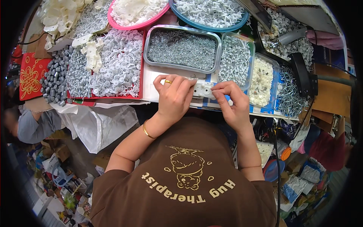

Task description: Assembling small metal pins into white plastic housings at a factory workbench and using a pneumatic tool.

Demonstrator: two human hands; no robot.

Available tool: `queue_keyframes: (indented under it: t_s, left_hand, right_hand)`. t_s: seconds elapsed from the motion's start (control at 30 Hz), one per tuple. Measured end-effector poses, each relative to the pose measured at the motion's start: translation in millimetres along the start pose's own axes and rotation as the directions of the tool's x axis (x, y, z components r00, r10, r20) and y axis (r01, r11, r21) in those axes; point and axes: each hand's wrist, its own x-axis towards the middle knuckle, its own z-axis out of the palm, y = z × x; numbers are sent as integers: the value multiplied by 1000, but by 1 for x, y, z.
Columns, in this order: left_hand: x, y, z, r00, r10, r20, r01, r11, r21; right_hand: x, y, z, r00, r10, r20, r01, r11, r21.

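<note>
Item: white plastic part point(203, 90), lying on the tabletop point(151, 85) edge just in front of the metal tray point(183, 49) of screws. Left hand point(174, 96) rests curled over its left end, pinning it; right hand point(231, 99) pinches narrowly at its right side, seemingly on a small fastener, too small to tell. Step judged: fitting a fastener into the part; next move calls for a steady hold and fine alignment with the hole.

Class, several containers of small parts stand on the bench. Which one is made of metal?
The rectangular metal tray of grey screws, just beyond the left hand; the others are coloured or clear plastic.
</note>
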Motion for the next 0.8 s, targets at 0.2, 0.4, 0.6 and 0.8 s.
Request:
queue_keyframes:
  t_s: [0.2,0.4,0.6,0.8]
  left_hand:
    - [-2,0,2,992,-126,15,127,985,-115]
    - [-5,-1,3,990,-136,38,140,977,-163]
    - [-4,0,4,993,-110,35,113,988,-103]
    - [-5,-4,7,992,-123,22,125,987,-98]
  right_hand:
    - [4,-1,-4,998,67,16,-67,998,7]
    - [12,3,-11,981,-128,146,158,964,-214]
    - [8,0,4,924,-161,348,263,927,-268]
    - [5,-8,9,966,-120,227,205,895,-397]
